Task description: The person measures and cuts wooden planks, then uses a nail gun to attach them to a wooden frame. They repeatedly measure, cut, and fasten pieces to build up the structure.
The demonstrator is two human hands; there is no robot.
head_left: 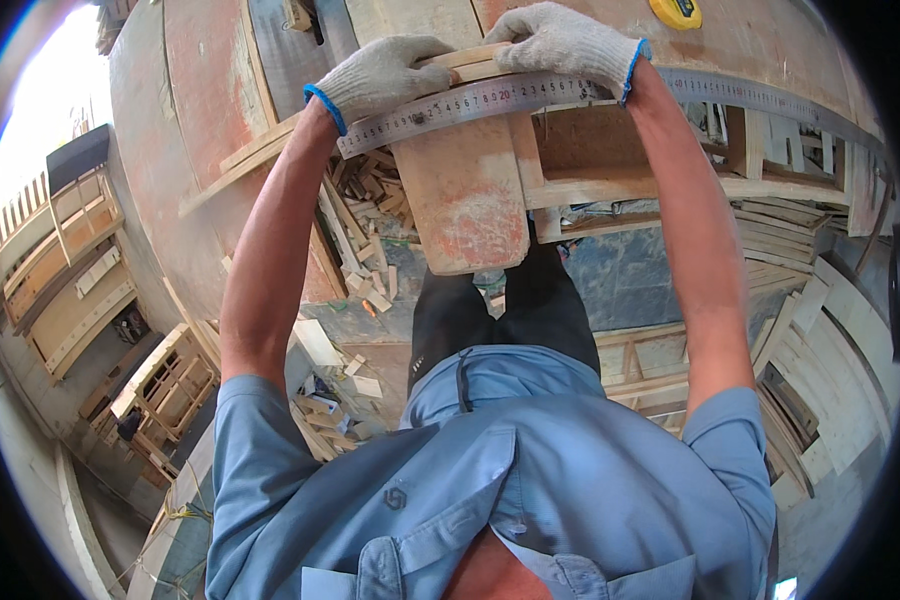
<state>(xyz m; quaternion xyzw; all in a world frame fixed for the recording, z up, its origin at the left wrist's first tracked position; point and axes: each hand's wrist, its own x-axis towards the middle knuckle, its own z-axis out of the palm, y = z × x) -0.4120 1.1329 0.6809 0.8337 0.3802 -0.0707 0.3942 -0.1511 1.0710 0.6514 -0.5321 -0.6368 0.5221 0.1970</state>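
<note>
My left hand [385,75] and my right hand [570,48] wear whitish knit gloves with blue cuffs. Between them are short pale wooden strips [473,63], lying close together. The fingers of both hands are closed on these strips, one hand at each end. Just below, on the near side, a long steel ruler [450,104] runs along the front of the worktable [205,95], passing under my right wrist. A worn board [465,200] with reddish stains juts from the table toward my body.
A yellow tape measure [677,12] sits at the far right. Open wooden compartments [595,145] are under the table's front edge. Wood offcuts [375,190] are heaped below my left forearm. Wooden frames [170,390] stand at the left, and curved panels [830,370] lean at the right.
</note>
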